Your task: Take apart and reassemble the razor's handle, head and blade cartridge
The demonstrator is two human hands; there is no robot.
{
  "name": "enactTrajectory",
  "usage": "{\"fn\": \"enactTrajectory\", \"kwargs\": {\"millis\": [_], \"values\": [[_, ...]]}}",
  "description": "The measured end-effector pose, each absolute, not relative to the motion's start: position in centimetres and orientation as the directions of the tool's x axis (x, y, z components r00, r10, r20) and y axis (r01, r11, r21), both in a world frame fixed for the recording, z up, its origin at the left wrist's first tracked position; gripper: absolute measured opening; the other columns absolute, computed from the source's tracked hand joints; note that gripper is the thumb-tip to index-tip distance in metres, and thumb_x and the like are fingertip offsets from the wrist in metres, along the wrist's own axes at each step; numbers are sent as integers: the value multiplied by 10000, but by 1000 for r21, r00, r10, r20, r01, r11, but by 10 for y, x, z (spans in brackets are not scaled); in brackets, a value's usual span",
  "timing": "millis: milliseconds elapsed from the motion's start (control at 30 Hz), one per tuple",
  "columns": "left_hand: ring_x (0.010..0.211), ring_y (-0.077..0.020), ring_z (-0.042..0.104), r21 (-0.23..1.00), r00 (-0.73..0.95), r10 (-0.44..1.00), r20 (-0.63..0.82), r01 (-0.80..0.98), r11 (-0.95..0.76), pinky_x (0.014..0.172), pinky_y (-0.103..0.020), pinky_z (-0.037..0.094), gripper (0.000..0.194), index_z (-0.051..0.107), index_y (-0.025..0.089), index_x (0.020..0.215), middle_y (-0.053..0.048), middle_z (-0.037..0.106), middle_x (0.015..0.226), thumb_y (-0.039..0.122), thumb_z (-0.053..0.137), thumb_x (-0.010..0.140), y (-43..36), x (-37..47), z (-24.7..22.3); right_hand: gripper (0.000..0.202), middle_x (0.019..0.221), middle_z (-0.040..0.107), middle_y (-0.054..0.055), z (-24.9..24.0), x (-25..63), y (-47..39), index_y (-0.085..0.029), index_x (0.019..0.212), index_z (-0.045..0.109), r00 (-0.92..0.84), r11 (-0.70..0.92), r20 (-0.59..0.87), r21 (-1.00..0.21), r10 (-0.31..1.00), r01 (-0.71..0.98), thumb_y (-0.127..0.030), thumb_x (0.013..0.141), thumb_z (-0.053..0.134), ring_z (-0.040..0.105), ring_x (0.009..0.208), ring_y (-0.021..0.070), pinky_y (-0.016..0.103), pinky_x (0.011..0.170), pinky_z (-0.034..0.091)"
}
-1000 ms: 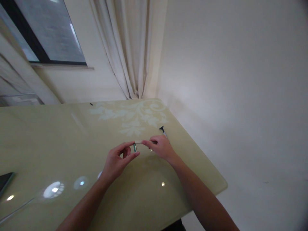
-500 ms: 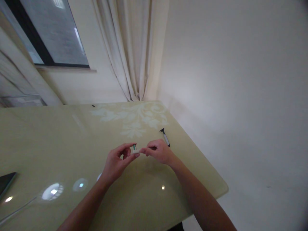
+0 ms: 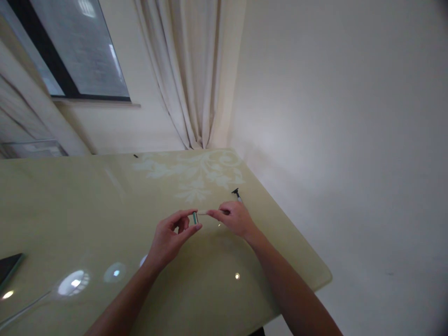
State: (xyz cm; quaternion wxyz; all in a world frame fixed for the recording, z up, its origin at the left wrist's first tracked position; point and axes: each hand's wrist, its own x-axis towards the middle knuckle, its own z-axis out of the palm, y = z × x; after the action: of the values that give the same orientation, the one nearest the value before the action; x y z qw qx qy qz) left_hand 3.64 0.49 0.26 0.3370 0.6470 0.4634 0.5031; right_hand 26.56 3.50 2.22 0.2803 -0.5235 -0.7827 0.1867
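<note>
On the worktop (image 3: 80, 219) at your left lie a dark flat object (image 3: 10, 269) and a white cable (image 3: 26, 309); a small dark piece (image 3: 136, 156) lies near the far edge. Your left hand (image 3: 170, 238) has its grip pinching a small green-striped cartridge (image 3: 195, 218), too small to read. Your right hand (image 3: 237, 219) has its grip pinching a thin pale strip (image 3: 202, 213) beside it, contact unclear, and partly hides a black-headed razor (image 3: 236, 192).
</note>
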Motion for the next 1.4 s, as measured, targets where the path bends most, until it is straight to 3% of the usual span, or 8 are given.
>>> {"fn": "enactTrajectory", "kwargs": {"millis": [167,500,667,800,967,1100,1233,1400], "values": [[566,-102,494,898,65,936,346,266,-351,576,-217,427,377,804,189,1113,58,549,626,391,838,797,6,36,1,724,570,560,11,20,263,34,-161,629,712,-379,422,217,-658,899,623,-766,968,502,435,566,123,295,577,250],[572,-103,497,902,60,937,343,258,-346,580,-218,430,406,795,181,1129,59,543,633,407,842,795,6,36,-2,738,545,535,-2,18,261,34,-158,613,703,-352,410,232,-675,907,614,-777,961,503,420,555,116,293,574,247],[572,-105,488,898,69,938,340,272,-346,577,-220,422,395,797,179,1114,60,539,626,405,845,793,9,35,-7,762,518,485,-14,15,261,37,-159,579,687,-248,351,248,-661,936,663,-793,953,491,423,537,113,287,568,256],[578,-110,496,899,72,940,334,274,-341,571,-223,415,396,798,187,1117,54,546,636,412,841,795,9,36,-8,741,522,512,-17,14,260,38,-162,620,727,-315,360,204,-724,927,589,-785,953,503,442,528,108,276,558,272],[566,-113,485,899,69,939,336,275,-342,553,-227,396,382,809,183,1078,53,540,620,416,841,777,9,39,-9,750,512,502,-11,10,261,41,-158,579,706,-235,334,238,-694,942,638,-785,944,518,436,530,110,280,566,270],[577,-113,485,905,81,946,315,277,-324,570,-227,402,418,802,179,1119,55,537,628,430,838,786,13,40,-14,715,509,499,-25,8,261,42,-159,620,733,-312,350,198,-745,929,568,-771,940,546,441,521,102,270,557,275],[564,-111,481,917,72,952,296,258,-305,554,-226,389,426,809,165,1077,55,532,615,444,846,756,19,41,-20,717,496,480,-24,3,260,45,-157,572,700,-233,315,213,-686,949,655,-764,929,568,446,520,106,275,561,266],[559,-111,481,923,64,955,290,244,-297,547,-228,378,455,811,170,1090,56,533,613,466,847,745,24,39,-21,728,487,473,-31,-1,257,49,-160,612,738,-282,315,171,-726,944,611,-783,932,540,446,509,105,266,551,276]]}}
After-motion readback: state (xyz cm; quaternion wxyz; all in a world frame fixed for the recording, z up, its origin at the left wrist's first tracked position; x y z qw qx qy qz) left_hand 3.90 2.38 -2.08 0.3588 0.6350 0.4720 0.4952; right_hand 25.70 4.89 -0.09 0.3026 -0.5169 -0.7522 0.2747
